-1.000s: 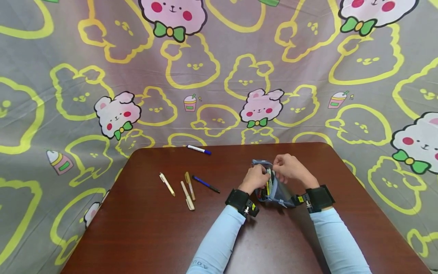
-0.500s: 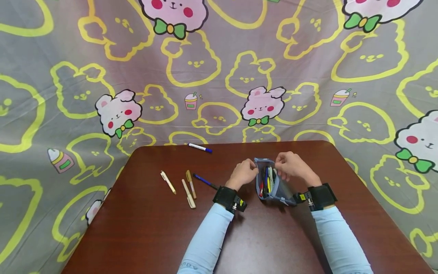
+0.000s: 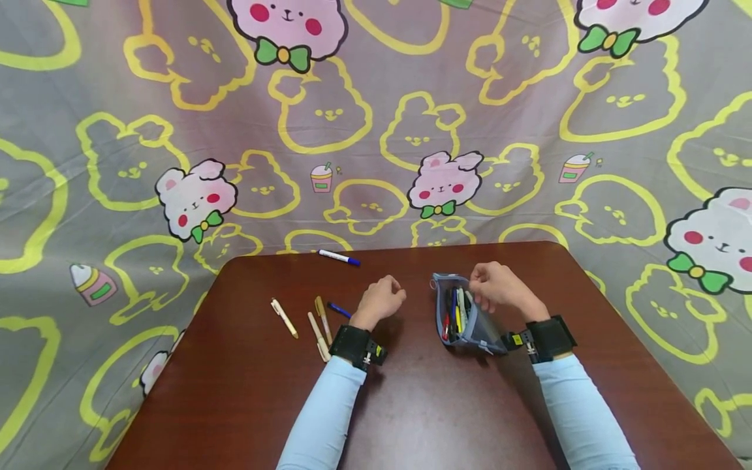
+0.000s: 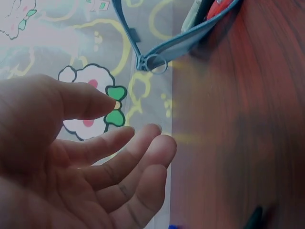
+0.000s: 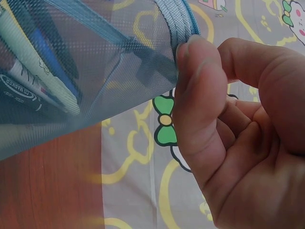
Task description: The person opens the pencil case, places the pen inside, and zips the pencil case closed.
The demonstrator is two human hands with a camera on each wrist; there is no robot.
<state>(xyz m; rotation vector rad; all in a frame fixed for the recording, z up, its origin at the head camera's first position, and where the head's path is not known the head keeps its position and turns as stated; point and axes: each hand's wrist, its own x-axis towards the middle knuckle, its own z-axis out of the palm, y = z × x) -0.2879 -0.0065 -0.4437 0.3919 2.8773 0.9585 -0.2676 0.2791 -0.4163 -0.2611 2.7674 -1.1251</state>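
1. Pencil case [image 3: 464, 318], a blue mesh pouch, stands open on the dark brown table [image 3: 446, 418], right of centre and near the far edge. Its zip is undone and several pens show inside, red, yellow, blue and white among them.

2. Right hand [image 3: 496, 287] holds the case at its top right rim. The right wrist view shows the thumb [image 5: 198, 95] curled against the zip edge, pinching the mesh against the fingers behind it.

3. Left hand [image 3: 382, 300] has let go of the case. Half a second ago it was at the left rim, helping hold the mouth apart; now it is well to the left of the pouch, above the table. The left wrist view shows its fingers [image 4: 138, 162] loosely spread and lightly bent, holding nothing, with the case's zip pull [image 4: 155, 62] off to one side.

4. Blue pen [image 3: 339, 309] lies just beside the left hand, partly hidden by it. Three cream and tan pens [image 3: 311, 320] lie a little further left, and a white pen with a blue cap [image 3: 339, 257] rests near the far table edge.

5. Judging from this, the case is left propped open by one hand while the freed hand has travelled toward the loose pens, the blue one being nearest.

6. Behind the table hangs a grey cloth [image 3: 117, 130] printed with yellow outlines and pink bears.
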